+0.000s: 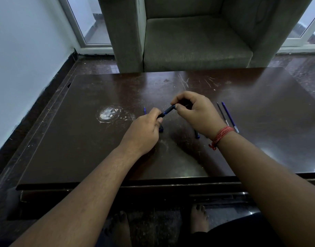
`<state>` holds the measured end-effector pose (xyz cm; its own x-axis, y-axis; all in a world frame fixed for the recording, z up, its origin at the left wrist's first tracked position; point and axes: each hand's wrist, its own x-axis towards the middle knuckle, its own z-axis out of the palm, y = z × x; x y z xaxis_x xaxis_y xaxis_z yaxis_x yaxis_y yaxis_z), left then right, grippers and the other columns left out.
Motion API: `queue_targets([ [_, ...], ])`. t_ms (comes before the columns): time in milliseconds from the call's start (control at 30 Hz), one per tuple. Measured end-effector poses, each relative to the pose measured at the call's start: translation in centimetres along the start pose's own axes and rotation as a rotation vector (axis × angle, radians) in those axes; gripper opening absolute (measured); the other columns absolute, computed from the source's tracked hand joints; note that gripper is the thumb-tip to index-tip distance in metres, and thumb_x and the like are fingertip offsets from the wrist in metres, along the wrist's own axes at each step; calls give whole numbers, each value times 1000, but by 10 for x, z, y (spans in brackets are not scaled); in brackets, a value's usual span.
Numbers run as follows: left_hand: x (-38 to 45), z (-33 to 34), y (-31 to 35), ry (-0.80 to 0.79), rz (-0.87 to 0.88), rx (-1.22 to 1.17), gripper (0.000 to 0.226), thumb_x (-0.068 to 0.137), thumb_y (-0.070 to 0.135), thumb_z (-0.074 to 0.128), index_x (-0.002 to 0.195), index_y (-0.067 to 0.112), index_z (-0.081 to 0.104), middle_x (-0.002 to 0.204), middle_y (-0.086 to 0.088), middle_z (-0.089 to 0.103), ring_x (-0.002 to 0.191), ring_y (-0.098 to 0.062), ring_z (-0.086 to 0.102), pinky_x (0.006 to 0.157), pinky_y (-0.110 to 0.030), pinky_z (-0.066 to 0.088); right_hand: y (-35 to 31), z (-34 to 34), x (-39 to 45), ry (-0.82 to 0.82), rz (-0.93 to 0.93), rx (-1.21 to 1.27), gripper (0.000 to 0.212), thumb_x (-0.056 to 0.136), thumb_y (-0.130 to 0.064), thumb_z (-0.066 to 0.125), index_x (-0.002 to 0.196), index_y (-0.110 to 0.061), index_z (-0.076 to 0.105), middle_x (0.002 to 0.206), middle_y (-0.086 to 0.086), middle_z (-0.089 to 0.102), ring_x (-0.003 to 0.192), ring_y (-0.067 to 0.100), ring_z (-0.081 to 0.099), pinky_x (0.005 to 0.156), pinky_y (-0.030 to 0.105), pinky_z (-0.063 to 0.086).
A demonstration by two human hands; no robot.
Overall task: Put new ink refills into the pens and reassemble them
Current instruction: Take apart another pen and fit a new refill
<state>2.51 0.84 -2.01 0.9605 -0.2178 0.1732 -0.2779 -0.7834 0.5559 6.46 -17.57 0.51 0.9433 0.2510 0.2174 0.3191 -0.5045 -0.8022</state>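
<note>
A dark blue pen (168, 110) is held above the middle of the dark brown table (82, 139), tilted up to the right. My left hand (146, 130) grips its lower end. My right hand (196, 113) pinches its upper end between thumb and fingers. Two thin ink refills (228, 116) lie side by side on the table, right of my right hand. A blue pen part (197, 134) lies under my right wrist, and another (160, 129) shows just below my left hand. A small blue piece (144, 110) lies left of the pen.
A white scuffed patch (108, 114) marks the table to the left. A grey armchair (194, 36) stands beyond the table's far edge. A white wall is at the left. My bare feet (199, 218) show below the near edge.
</note>
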Motion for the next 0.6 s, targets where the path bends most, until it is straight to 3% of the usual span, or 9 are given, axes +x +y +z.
queue_targets([
  [233, 0, -1, -1, -2, -9, -19, 10, 105, 22, 42, 100, 17, 49, 67, -1, 53, 56, -18, 48, 49, -31, 32, 4, -3, 1, -48, -25, -9, 13, 92, -13, 67, 104, -17, 70, 90, -4, 66, 72, -1, 56, 66, 11, 46],
  [367, 0, -1, 0, 1, 0, 2, 9, 104, 22, 44, 100, 17, 50, 65, 2, 53, 58, -17, 50, 51, -34, 35, 5, -1, 2, -65, -28, -104, 5, 94, -19, 65, 97, -17, 69, 80, -2, 63, 66, 5, 51, 59, 12, 43],
  [500, -1, 0, 2, -1, 16, 2, 8, 104, 21, 44, 99, 17, 49, 66, 2, 53, 57, -16, 50, 49, -31, 33, 7, 1, 2, -91, 14, -154, 31, 97, -40, 56, 88, -13, 67, 74, 1, 66, 63, 7, 53, 58, 18, 42],
  [600, -1, 1, 2, 3, 15, -11, 8, 103, 21, 45, 100, 16, 49, 65, 1, 54, 57, -17, 51, 51, -34, 35, 9, -1, 2, -85, 31, -30, 27, 89, -40, 67, 97, -14, 66, 84, 9, 66, 67, 11, 56, 63, 26, 49],
])
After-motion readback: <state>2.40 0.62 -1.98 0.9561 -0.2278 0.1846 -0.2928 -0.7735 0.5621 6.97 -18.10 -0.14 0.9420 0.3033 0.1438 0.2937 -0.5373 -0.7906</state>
